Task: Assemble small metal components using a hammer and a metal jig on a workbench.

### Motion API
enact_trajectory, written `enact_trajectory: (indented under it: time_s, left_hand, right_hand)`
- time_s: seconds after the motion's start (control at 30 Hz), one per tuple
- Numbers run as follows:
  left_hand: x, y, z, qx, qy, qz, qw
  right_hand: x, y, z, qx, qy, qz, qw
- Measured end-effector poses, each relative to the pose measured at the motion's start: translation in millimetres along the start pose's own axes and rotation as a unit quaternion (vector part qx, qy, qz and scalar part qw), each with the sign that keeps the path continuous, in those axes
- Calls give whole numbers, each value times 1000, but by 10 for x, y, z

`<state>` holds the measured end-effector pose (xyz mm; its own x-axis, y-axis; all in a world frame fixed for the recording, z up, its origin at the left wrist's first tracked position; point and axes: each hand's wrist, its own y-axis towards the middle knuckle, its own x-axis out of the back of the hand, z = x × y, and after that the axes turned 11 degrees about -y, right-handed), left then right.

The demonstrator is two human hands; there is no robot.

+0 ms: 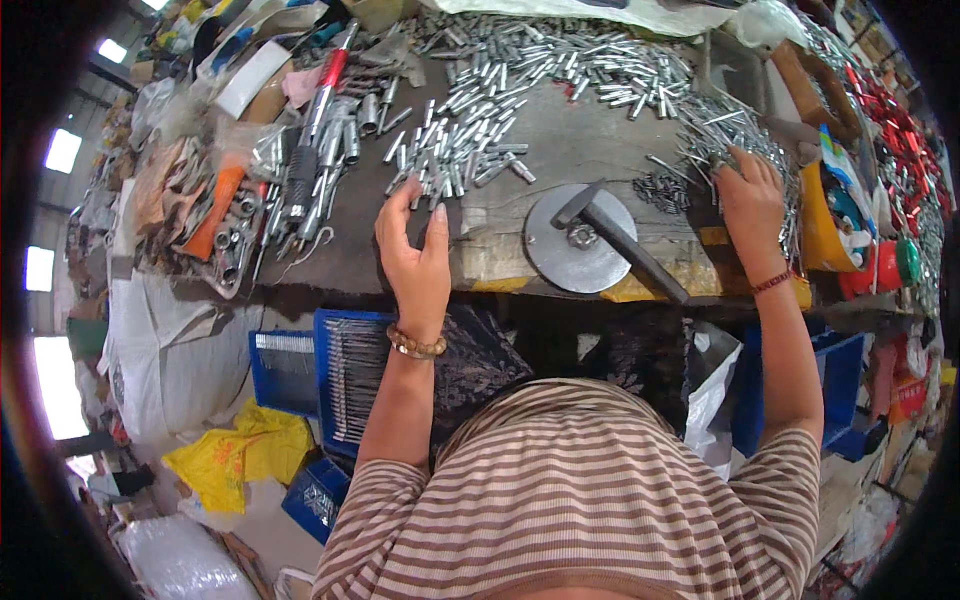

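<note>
My left hand [415, 250] rests at the near edge of a worn wooden workbench [590, 135], fingers reaching into a heap of short silver metal sleeves [460, 150]; whether it pinches one I cannot tell. My right hand [750, 200] lies palm down on a pile of thin silver pins [735, 125] at the bench's right side, fingers spread over them. Between the hands sits a round metal disc with a dark lever arm [585, 235]. A small cluster of dark tiny parts [662, 188] lies near the right hand.
More silver sleeves [560, 55] spread across the far bench. A red-handled tool [322, 95] and loose fittings lie at left. Blue crates [350, 385] with metal rods stand under the bench, beside a yellow bag [235, 455]. Red parts [895, 125] fill the right side.
</note>
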<state>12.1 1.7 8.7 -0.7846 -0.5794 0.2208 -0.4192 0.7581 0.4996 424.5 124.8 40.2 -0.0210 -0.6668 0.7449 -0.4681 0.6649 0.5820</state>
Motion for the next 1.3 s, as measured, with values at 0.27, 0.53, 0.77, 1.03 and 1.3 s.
enact_trajectory:
  time_s: [0.27, 0.53, 0.77, 1.03, 1.3]
  left_hand:
    - [-165, 349, -336, -62, 120, 172, 976]
    - [-446, 499, -267, -117, 304, 232, 917]
    - [-407, 172, -559, 177, -151, 244, 942]
    - [-290, -256, -712, 214, -139, 283, 925]
    - [-322, -272, -636, 37, 3, 280, 959]
  right_hand:
    - [305, -168, 163, -106, 161, -26, 981]
    - [1026, -100, 1072, -372, 679, 87, 627]
    - [912, -256, 1364, -84, 409, 64, 907]
    - [969, -193, 1330, -14, 293, 87, 952]
    - [934, -133, 1348, -3, 306, 73, 949]
